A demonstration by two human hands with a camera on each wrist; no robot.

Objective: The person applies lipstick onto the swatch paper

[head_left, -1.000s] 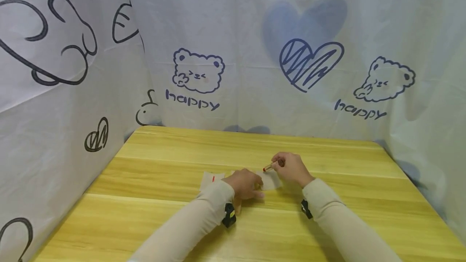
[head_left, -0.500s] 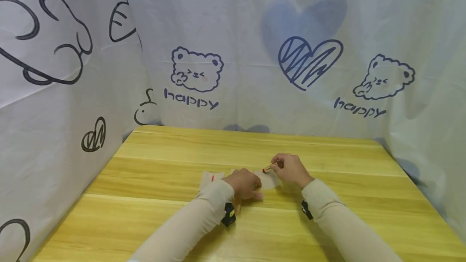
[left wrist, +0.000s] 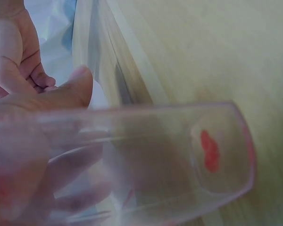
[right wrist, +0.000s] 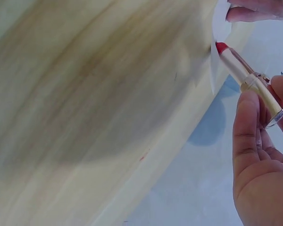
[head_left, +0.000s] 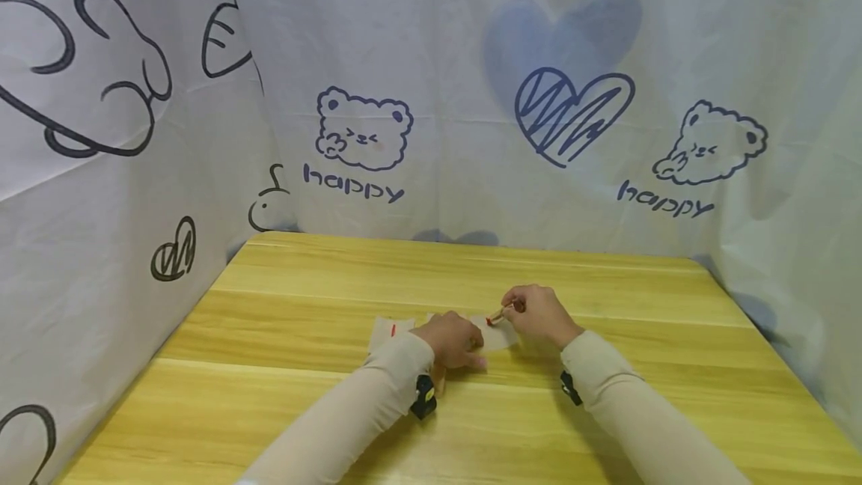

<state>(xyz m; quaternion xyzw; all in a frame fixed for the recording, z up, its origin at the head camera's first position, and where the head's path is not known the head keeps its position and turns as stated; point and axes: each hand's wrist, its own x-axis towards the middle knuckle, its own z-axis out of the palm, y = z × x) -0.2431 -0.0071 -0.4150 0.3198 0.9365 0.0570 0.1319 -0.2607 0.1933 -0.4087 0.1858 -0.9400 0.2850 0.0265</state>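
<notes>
My right hand (head_left: 541, 313) pinches a lipstick (right wrist: 240, 70) between thumb and fingers. Its red tip meets a pale slip of paper (head_left: 500, 337), where a small red mark shows. On that paper's left side rests my left hand (head_left: 450, 339), its thumb stretched out towards the right. A clear lipstick cap (left wrist: 170, 117), smeared red inside its end, lies across the left wrist view in the left hand's grip; part of it pokes out below the hand in the head view. Left of this hand, another paper slip (head_left: 382, 326) bears a short red stroke.
The wood-grain table (head_left: 323, 275) carries the papers near its middle. White curtains (head_left: 465, 171) with printed bears and hearts hang behind it and at both sides. A black wrist camera (head_left: 423, 397) sits under the left cuff.
The lipstick's tip has come slightly down the right-hand paper towards me, with a short red mark now at it. My left hand has stayed in place.
</notes>
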